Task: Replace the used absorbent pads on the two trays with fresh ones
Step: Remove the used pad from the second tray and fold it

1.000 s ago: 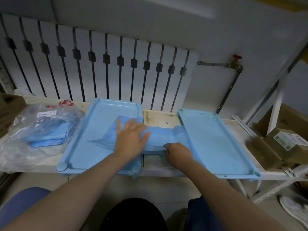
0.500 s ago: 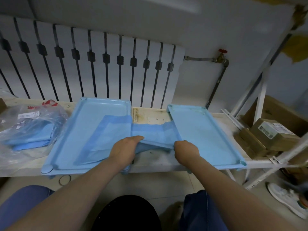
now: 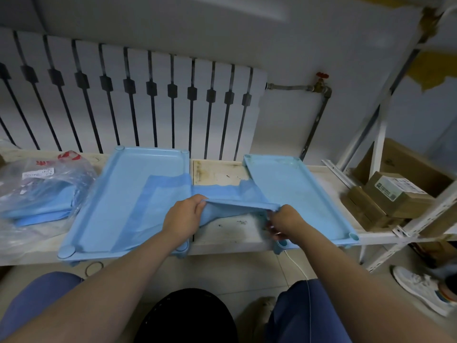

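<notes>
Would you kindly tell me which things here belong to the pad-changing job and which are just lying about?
Job in hand:
left tray
right tray
pad, gripped by left hand and right hand
bag of folded blue pads

Lying about:
boxes on the shelf
shoe
ring on the floor

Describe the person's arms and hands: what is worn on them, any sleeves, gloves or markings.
Both are bare. The left hand and right hand wear no gloves; no watch or bracelet shows at either wrist. The left forearm and right forearm are uncovered as far as the picture shows, with no sleeve edge in view. No markings are visible.
</notes>
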`<action>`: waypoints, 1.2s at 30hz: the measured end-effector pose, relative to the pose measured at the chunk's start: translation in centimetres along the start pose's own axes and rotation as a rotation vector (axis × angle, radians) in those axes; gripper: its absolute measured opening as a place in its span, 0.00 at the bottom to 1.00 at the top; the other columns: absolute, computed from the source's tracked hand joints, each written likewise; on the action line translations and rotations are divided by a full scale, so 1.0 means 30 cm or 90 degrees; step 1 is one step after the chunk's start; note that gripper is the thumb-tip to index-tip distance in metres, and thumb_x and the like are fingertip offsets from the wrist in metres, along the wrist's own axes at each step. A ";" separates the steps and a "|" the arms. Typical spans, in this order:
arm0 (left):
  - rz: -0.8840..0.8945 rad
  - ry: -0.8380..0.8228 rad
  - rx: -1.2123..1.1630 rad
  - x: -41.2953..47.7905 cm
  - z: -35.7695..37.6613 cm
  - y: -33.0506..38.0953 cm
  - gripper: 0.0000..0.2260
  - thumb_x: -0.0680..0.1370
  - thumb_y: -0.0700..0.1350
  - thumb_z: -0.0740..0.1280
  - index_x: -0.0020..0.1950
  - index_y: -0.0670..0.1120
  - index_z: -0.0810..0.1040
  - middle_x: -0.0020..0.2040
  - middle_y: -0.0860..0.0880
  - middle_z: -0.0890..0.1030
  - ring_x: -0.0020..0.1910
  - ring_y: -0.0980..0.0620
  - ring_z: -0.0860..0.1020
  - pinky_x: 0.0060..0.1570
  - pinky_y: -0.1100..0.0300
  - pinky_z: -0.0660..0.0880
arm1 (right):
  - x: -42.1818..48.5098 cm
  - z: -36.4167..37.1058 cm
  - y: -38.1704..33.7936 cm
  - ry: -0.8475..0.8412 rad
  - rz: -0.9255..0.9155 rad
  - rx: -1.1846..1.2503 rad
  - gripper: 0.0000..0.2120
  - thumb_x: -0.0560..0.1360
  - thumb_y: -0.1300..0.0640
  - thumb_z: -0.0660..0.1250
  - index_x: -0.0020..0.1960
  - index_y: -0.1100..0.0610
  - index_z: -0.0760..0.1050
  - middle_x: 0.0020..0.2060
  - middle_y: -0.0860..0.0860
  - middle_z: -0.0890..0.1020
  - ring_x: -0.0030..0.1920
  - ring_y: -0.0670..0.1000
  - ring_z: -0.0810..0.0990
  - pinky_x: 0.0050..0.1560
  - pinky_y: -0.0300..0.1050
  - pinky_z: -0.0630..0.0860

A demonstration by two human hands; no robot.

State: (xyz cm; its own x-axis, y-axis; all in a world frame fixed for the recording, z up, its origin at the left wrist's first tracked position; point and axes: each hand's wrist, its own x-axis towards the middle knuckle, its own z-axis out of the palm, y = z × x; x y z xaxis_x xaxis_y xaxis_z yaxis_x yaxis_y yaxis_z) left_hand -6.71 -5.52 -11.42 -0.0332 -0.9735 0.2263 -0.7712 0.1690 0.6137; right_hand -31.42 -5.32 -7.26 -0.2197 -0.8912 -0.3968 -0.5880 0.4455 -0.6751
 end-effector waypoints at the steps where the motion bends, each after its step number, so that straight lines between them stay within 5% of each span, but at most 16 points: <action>1: -0.014 0.008 -0.009 0.005 -0.002 0.007 0.14 0.83 0.51 0.55 0.59 0.50 0.78 0.48 0.49 0.82 0.48 0.47 0.79 0.47 0.53 0.75 | -0.020 0.004 -0.012 -0.112 0.000 0.107 0.12 0.79 0.52 0.63 0.53 0.62 0.73 0.47 0.58 0.82 0.40 0.55 0.83 0.39 0.46 0.81; 3: -0.010 0.010 -0.020 0.007 -0.003 0.022 0.13 0.82 0.52 0.56 0.56 0.51 0.79 0.48 0.51 0.83 0.48 0.49 0.79 0.48 0.54 0.76 | -0.054 0.020 -0.039 -0.268 0.001 0.245 0.19 0.76 0.48 0.67 0.60 0.59 0.70 0.57 0.58 0.78 0.51 0.56 0.83 0.42 0.49 0.82; 5: 0.039 -0.049 -0.049 -0.004 -0.001 0.035 0.11 0.81 0.52 0.59 0.47 0.54 0.81 0.43 0.55 0.82 0.43 0.53 0.78 0.46 0.54 0.76 | -0.055 0.044 -0.072 -0.292 0.023 0.339 0.24 0.74 0.45 0.68 0.63 0.58 0.68 0.59 0.59 0.76 0.55 0.59 0.80 0.44 0.54 0.82; 9: 0.116 -0.258 -0.023 -0.035 0.027 0.095 0.13 0.80 0.54 0.61 0.37 0.53 0.77 0.38 0.53 0.80 0.40 0.54 0.77 0.44 0.56 0.74 | -0.021 0.096 -0.122 -0.133 0.099 0.439 0.17 0.80 0.53 0.60 0.63 0.64 0.70 0.52 0.63 0.80 0.47 0.64 0.82 0.44 0.59 0.81; 12: -0.019 -0.377 -0.193 -0.033 0.037 0.133 0.17 0.81 0.57 0.58 0.51 0.48 0.82 0.47 0.52 0.84 0.43 0.52 0.82 0.38 0.59 0.78 | -0.001 0.119 -0.120 -0.028 0.011 0.298 0.18 0.80 0.60 0.50 0.64 0.60 0.72 0.55 0.61 0.80 0.52 0.63 0.80 0.49 0.59 0.81; 15: -0.097 -0.289 -0.273 -0.010 0.040 0.115 0.14 0.82 0.54 0.58 0.54 0.50 0.81 0.47 0.54 0.84 0.41 0.54 0.82 0.34 0.63 0.76 | 0.028 0.099 -0.117 0.049 -0.206 0.048 0.19 0.77 0.63 0.53 0.65 0.56 0.71 0.55 0.55 0.79 0.52 0.56 0.77 0.49 0.50 0.79; 18: -0.072 -0.121 -0.099 0.056 0.049 0.054 0.10 0.81 0.50 0.59 0.56 0.56 0.80 0.48 0.59 0.83 0.51 0.56 0.80 0.52 0.59 0.76 | 0.055 0.047 -0.161 0.146 -0.336 0.027 0.12 0.80 0.62 0.54 0.59 0.59 0.73 0.47 0.53 0.78 0.47 0.52 0.75 0.46 0.42 0.69; 20: -0.107 -0.065 -0.036 0.094 0.049 0.035 0.12 0.80 0.49 0.60 0.60 0.56 0.78 0.53 0.56 0.82 0.57 0.53 0.78 0.55 0.57 0.75 | 0.087 0.003 -0.195 0.214 -0.364 0.067 0.11 0.81 0.61 0.54 0.56 0.59 0.74 0.44 0.53 0.78 0.44 0.52 0.74 0.43 0.43 0.68; 25: -0.129 -0.032 0.098 0.179 0.064 0.023 0.15 0.78 0.48 0.61 0.66 0.53 0.72 0.61 0.47 0.73 0.64 0.46 0.68 0.57 0.54 0.71 | 0.234 -0.066 -0.210 0.319 -0.278 0.170 0.14 0.80 0.61 0.54 0.62 0.56 0.73 0.45 0.51 0.76 0.47 0.52 0.73 0.51 0.47 0.72; 28: -0.132 -0.039 0.168 0.222 0.088 0.022 0.18 0.78 0.46 0.60 0.68 0.50 0.69 0.64 0.45 0.70 0.64 0.45 0.66 0.60 0.54 0.67 | 0.327 -0.075 -0.197 0.271 -0.189 0.166 0.13 0.78 0.61 0.55 0.60 0.55 0.71 0.42 0.49 0.74 0.49 0.54 0.73 0.52 0.48 0.72; 32: -0.143 -0.113 0.144 0.273 0.147 -0.006 0.21 0.78 0.44 0.61 0.71 0.48 0.65 0.69 0.44 0.65 0.70 0.44 0.61 0.64 0.51 0.66 | 0.391 -0.032 -0.156 0.157 -0.055 0.096 0.24 0.75 0.56 0.61 0.70 0.57 0.63 0.59 0.58 0.75 0.57 0.63 0.76 0.52 0.61 0.79; 36: -0.095 -0.185 0.177 0.323 0.202 -0.036 0.26 0.79 0.51 0.63 0.74 0.46 0.60 0.74 0.42 0.59 0.74 0.43 0.54 0.72 0.53 0.55 | 0.366 0.022 -0.084 0.115 -0.025 -0.047 0.36 0.71 0.52 0.64 0.75 0.58 0.54 0.62 0.60 0.74 0.59 0.64 0.75 0.54 0.61 0.78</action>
State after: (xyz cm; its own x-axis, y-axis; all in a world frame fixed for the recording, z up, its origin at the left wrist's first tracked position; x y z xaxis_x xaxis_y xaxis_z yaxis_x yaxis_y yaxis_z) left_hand -10.07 -16.07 -14.47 -0.0556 -0.9938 -0.0959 -0.9215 0.0141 0.3880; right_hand -31.85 -16.15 -10.33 -0.3281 -0.9113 -0.2486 -0.6533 0.4090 -0.6371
